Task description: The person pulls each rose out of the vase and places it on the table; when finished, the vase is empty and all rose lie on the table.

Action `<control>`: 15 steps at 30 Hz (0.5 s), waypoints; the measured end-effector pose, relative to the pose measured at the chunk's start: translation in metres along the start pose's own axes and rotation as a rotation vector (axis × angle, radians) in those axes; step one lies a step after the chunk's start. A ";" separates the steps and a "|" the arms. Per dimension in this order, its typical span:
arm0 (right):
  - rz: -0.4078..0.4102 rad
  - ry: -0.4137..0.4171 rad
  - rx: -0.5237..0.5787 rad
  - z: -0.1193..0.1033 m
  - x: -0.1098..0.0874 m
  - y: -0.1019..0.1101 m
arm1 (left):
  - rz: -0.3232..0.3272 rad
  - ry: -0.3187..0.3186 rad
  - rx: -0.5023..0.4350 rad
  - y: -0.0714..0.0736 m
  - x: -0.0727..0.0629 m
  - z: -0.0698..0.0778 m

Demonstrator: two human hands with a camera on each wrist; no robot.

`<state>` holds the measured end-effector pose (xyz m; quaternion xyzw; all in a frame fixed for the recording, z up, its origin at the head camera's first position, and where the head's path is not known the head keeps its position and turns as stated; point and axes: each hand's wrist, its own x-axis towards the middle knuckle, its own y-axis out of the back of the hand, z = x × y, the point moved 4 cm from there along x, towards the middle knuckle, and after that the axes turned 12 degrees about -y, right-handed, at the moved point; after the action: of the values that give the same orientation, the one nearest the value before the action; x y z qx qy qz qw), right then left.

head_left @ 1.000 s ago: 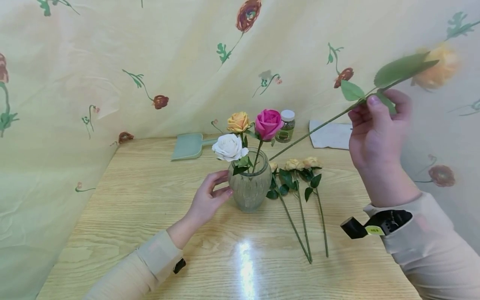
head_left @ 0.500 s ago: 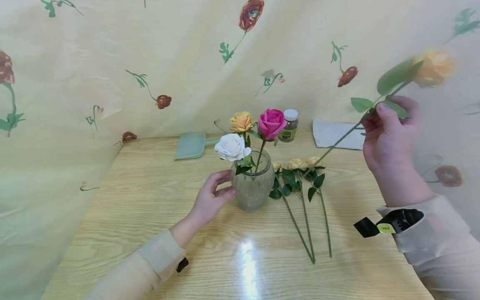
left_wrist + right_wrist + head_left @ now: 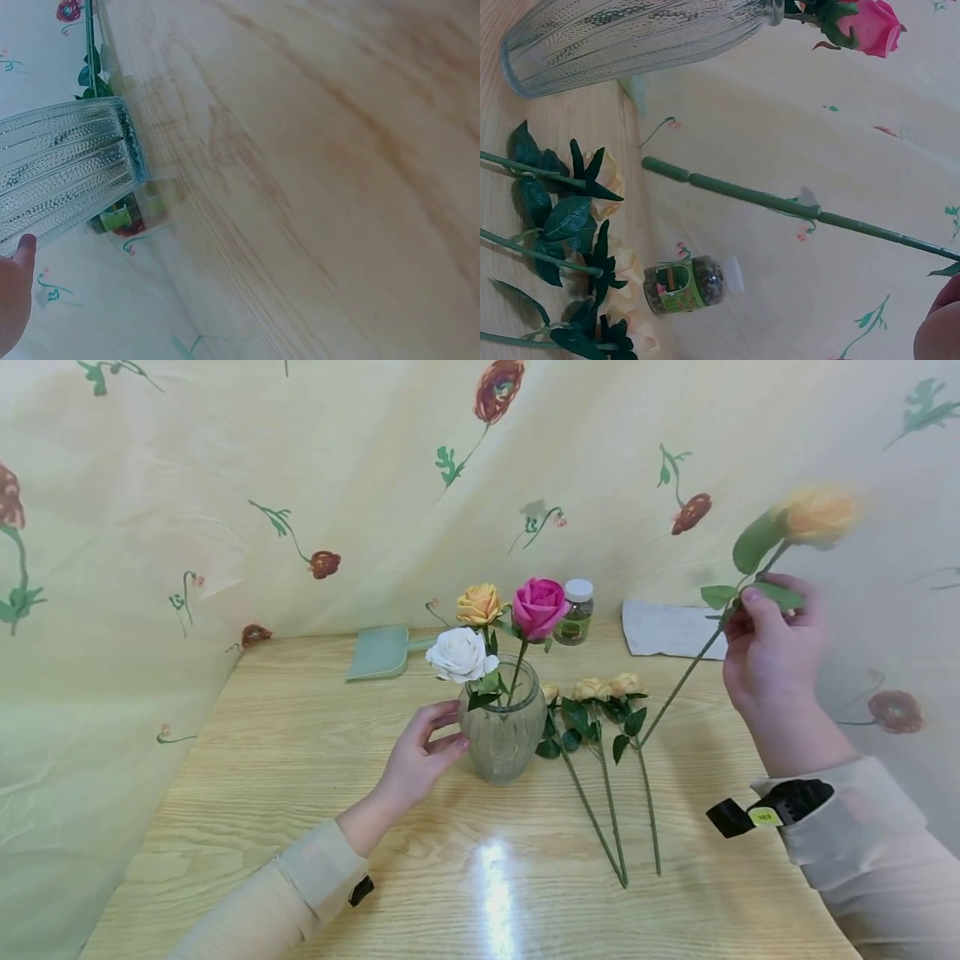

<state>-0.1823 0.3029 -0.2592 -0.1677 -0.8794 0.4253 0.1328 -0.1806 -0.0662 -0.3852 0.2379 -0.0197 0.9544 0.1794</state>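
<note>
Right of the glass vase [image 3: 501, 747] and above its rim, the raised right hand [image 3: 776, 652] pinches a yellow rose [image 3: 819, 517] by its stem, bloom above the grip, bare stem slanting down vaseward, its end apart from the glass. The left hand [image 3: 418, 758], fingers loosely spread, touches the vase's left side.

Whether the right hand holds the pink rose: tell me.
No, the right hand holds a yellow rose; the pink rose stands in the vase.
</note>
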 end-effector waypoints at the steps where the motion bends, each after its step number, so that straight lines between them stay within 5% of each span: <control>1: 0.004 -0.004 -0.004 0.001 0.000 0.001 | 0.001 0.000 -0.001 0.000 0.000 0.000; 15: 0.075 -0.037 -0.046 0.018 -0.001 0.031 | -0.008 -0.016 -0.006 0.000 0.000 -0.001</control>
<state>-0.1826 0.3077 -0.2946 -0.1955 -0.8844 0.4127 0.0966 -0.1813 -0.0664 -0.3862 0.2451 -0.0232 0.9517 0.1836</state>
